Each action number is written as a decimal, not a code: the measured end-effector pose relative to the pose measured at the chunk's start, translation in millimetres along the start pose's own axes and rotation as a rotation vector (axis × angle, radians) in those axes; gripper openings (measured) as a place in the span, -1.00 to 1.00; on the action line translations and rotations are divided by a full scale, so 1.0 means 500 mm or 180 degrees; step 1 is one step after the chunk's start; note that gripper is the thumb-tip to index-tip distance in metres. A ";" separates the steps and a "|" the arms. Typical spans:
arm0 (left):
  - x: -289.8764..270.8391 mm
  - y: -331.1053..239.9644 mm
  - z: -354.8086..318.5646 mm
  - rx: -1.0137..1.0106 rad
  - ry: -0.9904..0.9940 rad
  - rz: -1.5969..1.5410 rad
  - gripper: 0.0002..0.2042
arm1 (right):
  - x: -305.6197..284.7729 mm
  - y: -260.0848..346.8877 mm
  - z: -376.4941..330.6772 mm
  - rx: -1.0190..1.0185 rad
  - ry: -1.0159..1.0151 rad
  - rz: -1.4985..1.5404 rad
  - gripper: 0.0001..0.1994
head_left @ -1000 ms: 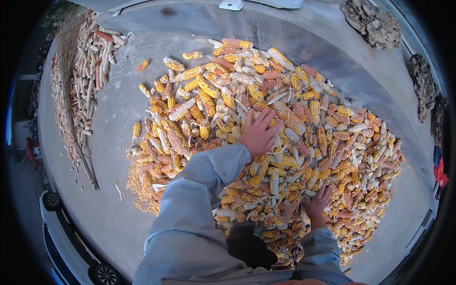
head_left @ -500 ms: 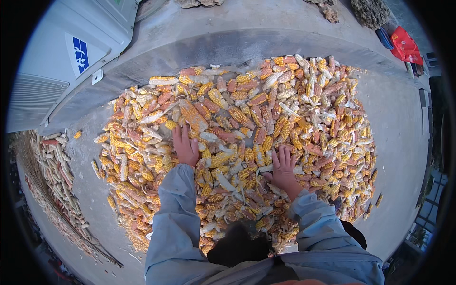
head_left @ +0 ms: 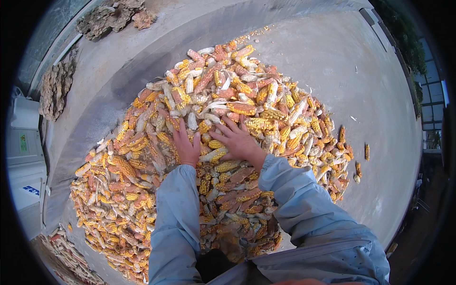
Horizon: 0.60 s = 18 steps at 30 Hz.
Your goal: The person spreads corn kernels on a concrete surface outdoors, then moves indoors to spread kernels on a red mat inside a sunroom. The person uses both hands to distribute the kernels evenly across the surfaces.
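Fingers splayed, our bare left hand [head_left: 188, 149] and right hand [head_left: 241, 144] touch knobbly yellow-and-reddish corn cobs [head_left: 241, 108], which could tumble toward three o'clock if we push hard.

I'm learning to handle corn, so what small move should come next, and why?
Perhaps curl the right hand toward the yellow cob beside its thumb: that hand and the left hand look open on the corn heap, and the cob lies exposed between them.

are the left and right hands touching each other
Apart: the head view shows yellow cobs in the gap between the left hand and right hand.
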State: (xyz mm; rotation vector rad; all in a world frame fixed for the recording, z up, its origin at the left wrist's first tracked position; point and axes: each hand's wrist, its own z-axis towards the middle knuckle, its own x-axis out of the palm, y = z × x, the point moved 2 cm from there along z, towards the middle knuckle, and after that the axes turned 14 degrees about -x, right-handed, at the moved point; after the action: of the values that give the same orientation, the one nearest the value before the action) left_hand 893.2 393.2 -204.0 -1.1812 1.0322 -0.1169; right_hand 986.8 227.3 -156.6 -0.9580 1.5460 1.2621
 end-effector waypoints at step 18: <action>0.360 -0.381 -0.038 0.1107 0.1057 0.0765 -0.41 | -0.119 -0.745 -0.382 0.2860 -0.0589 -0.0760 -0.32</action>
State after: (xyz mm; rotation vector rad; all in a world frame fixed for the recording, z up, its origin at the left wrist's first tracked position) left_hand 1060.9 195.9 -159.8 -0.7286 1.3749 -0.2981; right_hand 1323.4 -26.1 -192.7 -0.3980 1.5535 0.3738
